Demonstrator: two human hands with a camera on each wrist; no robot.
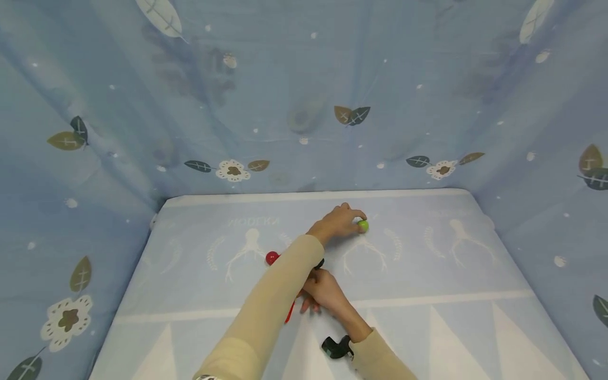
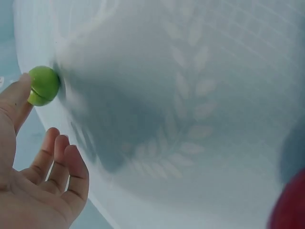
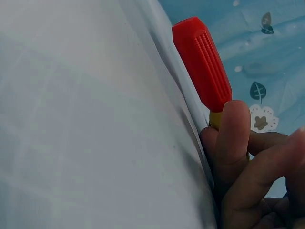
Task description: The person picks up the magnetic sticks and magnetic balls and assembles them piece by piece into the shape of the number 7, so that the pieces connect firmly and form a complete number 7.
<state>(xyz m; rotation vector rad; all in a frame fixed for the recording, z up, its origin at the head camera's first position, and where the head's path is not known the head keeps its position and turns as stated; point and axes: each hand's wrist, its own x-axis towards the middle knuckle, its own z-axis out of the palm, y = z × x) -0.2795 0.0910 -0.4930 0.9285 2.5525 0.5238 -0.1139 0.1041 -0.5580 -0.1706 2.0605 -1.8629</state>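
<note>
1. The backdrop [image 1: 294,79] is the largest thing in view: a pale blue cloth printed with leaves and small flowers, hung behind and at both sides of the work surface.
2. The desk [image 1: 427,274] is covered with a light blue cloth bearing white antler and wreath prints and white triangles near the front edge.
3. The left arm, in a beige sleeve [image 1: 271,311], reaches forward and crosses over the right arm.
4. The left hand [image 1: 338,221] lies far out on the desk with its fingers loosely bent; the left wrist view shows a fingertip touching the green ball while the other fingers curl free beside it, so the hand touches the ball rather than clasping it.
5. The right hand [image 1: 323,293] sits nearer the body, partly under the left sleeve, its fingers wrapped round a tool just below the red handle [image 3: 202,64].
6. That ribbed red handle sticks out past the fingers and lies against the desk cloth; a strip of yellow shows where it meets the fingers.
7. A red ball [image 1: 272,257] rests on the desk just left of the left sleeve.
8. The green ball [image 1: 363,226] rests on the desk at the left hand's fingertips, right of centre and well apart from the red ball.
</note>
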